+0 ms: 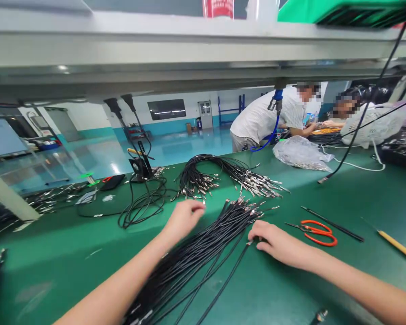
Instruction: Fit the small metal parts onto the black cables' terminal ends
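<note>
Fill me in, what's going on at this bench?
A person has both bare hands at a bundle of black terminated cables on a green bench: the left hand by its terminal ends, the right hand at its side, neither clearly gripping. A second cable bundle lies beyond, and orange-handled cutters lie to the right. A co-worker leans in farther down.

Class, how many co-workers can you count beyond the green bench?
2: a co-worker in a striped shirt bending forward, and a second co-worker farther right, facing them; others may be hidden.
</note>
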`<state>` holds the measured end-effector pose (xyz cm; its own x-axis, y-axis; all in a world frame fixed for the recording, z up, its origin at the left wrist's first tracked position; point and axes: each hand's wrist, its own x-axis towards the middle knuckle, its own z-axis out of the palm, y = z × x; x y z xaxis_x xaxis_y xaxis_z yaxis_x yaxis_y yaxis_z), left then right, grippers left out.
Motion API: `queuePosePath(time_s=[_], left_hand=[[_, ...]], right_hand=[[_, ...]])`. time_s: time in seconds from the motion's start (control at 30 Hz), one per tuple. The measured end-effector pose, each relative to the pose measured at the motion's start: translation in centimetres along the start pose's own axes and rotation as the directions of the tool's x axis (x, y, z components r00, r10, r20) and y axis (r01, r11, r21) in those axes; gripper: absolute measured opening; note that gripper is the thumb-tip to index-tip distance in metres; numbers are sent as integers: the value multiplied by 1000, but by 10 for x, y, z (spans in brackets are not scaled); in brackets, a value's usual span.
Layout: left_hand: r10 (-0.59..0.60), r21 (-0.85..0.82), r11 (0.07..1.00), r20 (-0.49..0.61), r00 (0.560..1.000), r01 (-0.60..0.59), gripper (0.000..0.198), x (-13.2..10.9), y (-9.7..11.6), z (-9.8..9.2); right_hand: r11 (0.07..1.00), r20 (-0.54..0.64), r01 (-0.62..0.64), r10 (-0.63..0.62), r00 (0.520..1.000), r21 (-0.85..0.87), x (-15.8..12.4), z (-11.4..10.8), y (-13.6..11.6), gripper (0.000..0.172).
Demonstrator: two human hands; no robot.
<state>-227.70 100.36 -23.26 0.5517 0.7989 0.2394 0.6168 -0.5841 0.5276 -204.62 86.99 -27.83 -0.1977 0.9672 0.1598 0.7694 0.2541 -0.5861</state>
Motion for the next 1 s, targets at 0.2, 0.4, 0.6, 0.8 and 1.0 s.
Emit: queuePosePath(time_s=[0.2, 0.4, 0.6, 0.8, 1.0], left_hand=[[55, -48, 998, 205, 977, -46, 25, -73, 72, 78], [-4, 24, 1000, 188, 982, 0, 20, -87, 101, 110], [12, 80, 997, 155, 988, -24, 18, -86, 102, 120], [-46, -382, 918, 168, 985, 108, 18, -81, 102, 117], [-82, -733, 588, 367, 927, 342, 16, -83, 109, 114]], right_hand=[[998, -36, -23, 25, 999, 54, -16, 13, 0, 16], [994, -81, -1, 10, 997, 110, -43, -8, 2, 15], [999, -51, 27, -29, 998, -35, -55, -2, 20, 14], [979, -33, 82, -77, 997, 186, -54, -10, 15, 19], [914, 11, -52, 52, 999, 403, -54, -13, 11, 20]])
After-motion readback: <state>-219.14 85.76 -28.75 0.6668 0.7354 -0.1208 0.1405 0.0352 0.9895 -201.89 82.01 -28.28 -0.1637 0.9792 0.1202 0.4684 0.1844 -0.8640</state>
